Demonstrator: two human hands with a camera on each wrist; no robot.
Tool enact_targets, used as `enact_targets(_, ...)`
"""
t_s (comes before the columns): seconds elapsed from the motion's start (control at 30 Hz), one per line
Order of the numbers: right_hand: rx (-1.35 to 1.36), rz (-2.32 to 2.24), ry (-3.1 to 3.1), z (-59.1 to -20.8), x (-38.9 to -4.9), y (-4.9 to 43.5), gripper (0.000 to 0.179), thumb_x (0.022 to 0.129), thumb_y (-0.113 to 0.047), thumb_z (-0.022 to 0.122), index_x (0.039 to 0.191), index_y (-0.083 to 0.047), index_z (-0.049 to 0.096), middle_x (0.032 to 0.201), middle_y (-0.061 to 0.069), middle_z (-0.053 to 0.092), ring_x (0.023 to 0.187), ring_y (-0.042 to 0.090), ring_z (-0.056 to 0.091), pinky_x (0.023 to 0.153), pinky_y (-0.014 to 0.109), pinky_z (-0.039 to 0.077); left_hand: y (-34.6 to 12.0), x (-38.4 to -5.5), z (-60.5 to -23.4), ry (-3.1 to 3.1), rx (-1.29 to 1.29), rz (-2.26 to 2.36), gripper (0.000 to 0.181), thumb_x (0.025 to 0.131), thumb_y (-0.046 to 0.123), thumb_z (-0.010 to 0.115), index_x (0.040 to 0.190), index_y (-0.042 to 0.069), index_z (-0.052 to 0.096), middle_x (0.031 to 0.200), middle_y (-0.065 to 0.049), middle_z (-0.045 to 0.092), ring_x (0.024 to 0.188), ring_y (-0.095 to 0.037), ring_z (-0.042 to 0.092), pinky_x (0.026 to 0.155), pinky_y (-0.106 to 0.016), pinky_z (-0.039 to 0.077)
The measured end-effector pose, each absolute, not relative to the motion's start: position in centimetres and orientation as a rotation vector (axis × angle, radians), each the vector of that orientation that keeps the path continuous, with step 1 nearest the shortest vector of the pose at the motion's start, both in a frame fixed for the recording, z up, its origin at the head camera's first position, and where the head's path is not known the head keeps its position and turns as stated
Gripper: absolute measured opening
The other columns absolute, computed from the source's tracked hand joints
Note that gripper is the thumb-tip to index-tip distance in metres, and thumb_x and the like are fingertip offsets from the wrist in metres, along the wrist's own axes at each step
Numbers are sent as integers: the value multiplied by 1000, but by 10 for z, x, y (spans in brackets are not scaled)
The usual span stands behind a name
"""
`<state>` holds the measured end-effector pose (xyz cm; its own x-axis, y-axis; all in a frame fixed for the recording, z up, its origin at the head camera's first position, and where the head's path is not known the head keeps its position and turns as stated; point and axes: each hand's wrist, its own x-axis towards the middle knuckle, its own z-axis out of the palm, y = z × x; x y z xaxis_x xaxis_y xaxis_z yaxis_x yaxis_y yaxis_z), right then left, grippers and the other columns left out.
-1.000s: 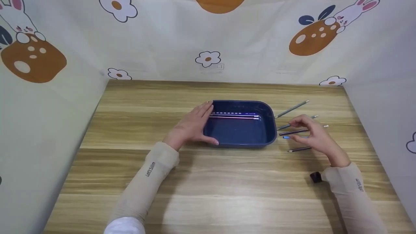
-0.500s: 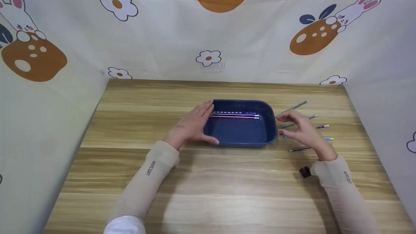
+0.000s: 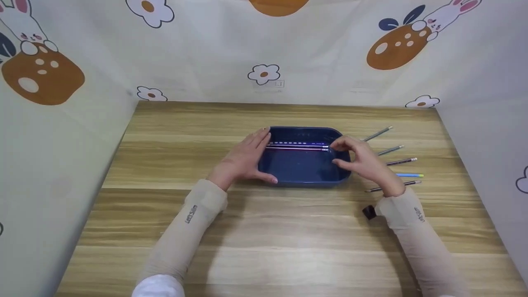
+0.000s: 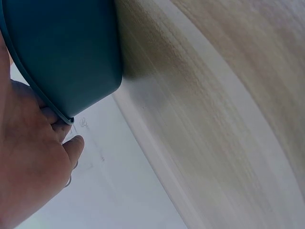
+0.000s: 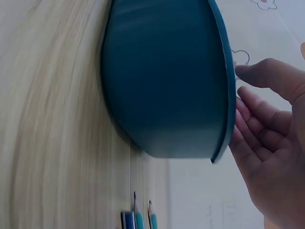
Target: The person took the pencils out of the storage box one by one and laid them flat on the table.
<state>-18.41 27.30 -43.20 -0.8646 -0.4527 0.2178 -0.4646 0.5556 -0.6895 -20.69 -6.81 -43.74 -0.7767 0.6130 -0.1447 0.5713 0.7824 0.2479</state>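
A dark blue rectangular box (image 3: 299,173) sits on the table, with a few purple and reddish pencils (image 3: 297,147) lying side by side in it along the far side. My left hand (image 3: 245,159) rests on the left end, fingers straight along the rim and thumb on the near corner. In the left wrist view, those fingers (image 4: 59,131) touch the outside of the rim. Over the right end hangs my right hand (image 3: 359,159), its fingertips close to the pencils' ends. Thumb and fingers are apart, and I see nothing between them. From the right wrist, the box wall (image 5: 167,81) hides its inside.
Right of the box several loose pencils are fanned out on the wooden table (image 3: 264,247), among them a grey-green one (image 3: 378,133) and a bright blue one (image 3: 410,175). A patterned curtain (image 3: 198,62) encloses the back and sides. A small dark block (image 3: 369,212) sits at the right cuff.
My right hand has moved left, from above the loose pencils to over the box's right end. The loose pencils lie as before. My left hand and the box have stayed put.
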Motion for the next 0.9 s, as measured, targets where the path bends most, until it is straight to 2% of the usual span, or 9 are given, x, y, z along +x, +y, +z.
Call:
enact_targets(0.1, 840, 1229, -2760, -433, -189, 264, 31, 80, -7, 73, 109, -3, 61, 107, 12, 64, 99, 31, 60, 88, 38, 50, -68, -207, -437, 2755, 929, 283, 132, 59, 83, 60, 152, 8, 4, 160, -5, -5, 146, -20, -3, 120, -35, 2)
enact_targets(0.27, 859, 1163, -2801, -436, -196, 252, 31, 81, -8, 72, 109, -5, 61, 108, 7, 63, 99, 27, 60, 87, 38, 50, -67, -207, -438, 2764, 947, 282, 131, 60, 84, 58, 152, 7, 7, 160, -6, -2, 146, -21, 0, 120, -35, 4)
enact_targets(0.6, 853, 1048, -2904, -443, -213, 230, 28, 81, -9, 71, 107, -3, 62, 106, 10, 61, 98, 24, 60, 88, 40, 51, -69, -207, -438, 2771, 939, 257, 135, 56, 90, 51, 152, 8, 5, 160, -6, -3, 146, -20, -1, 120, -34, 4)
enact_targets(0.73, 855, 1005, -2951, -448, -219, 224, 29, 81, -10, 72, 107, -2, 62, 105, 11, 61, 96, 25, 59, 87, 40, 51, -68, -207, -439, 2768, 945, 249, 134, 57, 90, 51, 152, 7, 5, 160, -6, -3, 146, -20, -1, 120, -34, 4)
enact_targets(0.9, 867, 906, -3023, -453, -224, 218, 33, 81, -13, 72, 109, 0, 61, 107, 14, 60, 98, 27, 59, 89, 40, 50, -67, -208, -439, 2759, 934, 278, 131, 59, 85, 58, 152, 8, 5, 160, -5, -4, 146, -20, -1, 120, -35, 4)
